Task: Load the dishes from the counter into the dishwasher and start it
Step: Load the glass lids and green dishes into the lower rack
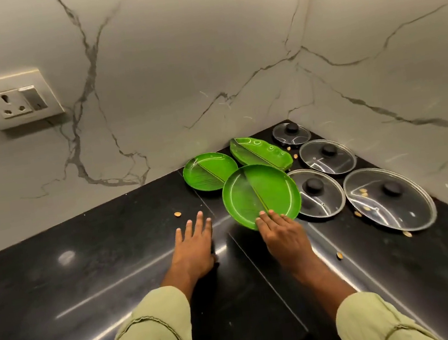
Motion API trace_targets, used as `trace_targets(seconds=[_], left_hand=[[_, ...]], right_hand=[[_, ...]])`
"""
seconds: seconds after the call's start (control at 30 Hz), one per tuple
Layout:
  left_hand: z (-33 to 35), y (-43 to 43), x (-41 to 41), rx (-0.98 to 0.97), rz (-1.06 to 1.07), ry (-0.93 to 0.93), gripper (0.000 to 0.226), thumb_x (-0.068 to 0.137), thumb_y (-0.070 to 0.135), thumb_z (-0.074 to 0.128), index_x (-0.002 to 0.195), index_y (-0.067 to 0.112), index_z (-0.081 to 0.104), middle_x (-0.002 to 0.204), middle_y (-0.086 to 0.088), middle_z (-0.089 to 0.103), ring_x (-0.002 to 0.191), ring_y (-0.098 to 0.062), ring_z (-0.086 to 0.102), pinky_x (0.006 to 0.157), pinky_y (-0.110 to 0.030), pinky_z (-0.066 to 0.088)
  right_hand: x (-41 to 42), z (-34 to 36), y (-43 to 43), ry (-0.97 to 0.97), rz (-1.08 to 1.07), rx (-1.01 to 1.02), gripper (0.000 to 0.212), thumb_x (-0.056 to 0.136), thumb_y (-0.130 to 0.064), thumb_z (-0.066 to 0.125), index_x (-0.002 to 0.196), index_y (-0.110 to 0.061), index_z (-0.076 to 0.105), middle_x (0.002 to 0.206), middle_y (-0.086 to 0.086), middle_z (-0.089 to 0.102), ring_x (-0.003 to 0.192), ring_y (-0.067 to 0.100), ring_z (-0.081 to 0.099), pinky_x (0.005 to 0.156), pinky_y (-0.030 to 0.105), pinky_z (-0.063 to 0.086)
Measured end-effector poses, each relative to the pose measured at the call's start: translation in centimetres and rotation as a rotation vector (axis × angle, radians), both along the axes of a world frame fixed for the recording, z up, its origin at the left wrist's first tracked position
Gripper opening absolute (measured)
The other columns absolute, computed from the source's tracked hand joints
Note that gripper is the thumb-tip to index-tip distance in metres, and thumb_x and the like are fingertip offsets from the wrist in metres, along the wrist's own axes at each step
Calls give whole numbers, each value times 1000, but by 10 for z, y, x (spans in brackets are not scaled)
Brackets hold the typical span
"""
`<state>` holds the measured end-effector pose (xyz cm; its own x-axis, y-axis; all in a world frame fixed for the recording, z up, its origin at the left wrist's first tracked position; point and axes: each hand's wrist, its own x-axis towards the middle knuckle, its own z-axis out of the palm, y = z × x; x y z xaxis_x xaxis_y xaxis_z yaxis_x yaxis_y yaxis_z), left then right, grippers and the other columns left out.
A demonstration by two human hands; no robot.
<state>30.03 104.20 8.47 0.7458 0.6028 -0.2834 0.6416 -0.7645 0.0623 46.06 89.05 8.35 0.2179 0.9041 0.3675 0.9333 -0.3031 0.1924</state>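
Gripping the front green plate, the right hand apparently tilts it.

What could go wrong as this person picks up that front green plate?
1. The right hand holds the front green plate only at its near rim, so it might slip.
2. That plate overlaps the rear round plate and a glass lid; lifting carelessly could knock them.
3. Loose crumbs lie on the largest lid and may scatter when it is moved.
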Motion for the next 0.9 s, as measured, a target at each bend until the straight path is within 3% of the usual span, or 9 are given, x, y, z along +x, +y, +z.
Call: trace_targets(seconds=[0.43,0.9], left_hand=[[19,-55,-107,167,-216,-185,83,100,60,30,157,18,-14,162,-6,-25,151,-30,-16,122,-52,-5],[39,-150,-187,223,-310,-241,85,99,61,30,156,18,-15,153,-5,-33,150,-31,-18,121,-52,-8]], right_hand=[[-116,-1,-93,-78,-203,203,37,89,-9,38,98,-4,73,105,18,72,102,33,69,89,49,55],[-212,5,-206,-188,-210,255,33,86,-9,45,99,-4,75,108,18,72,102,32,69,94,49,52]])
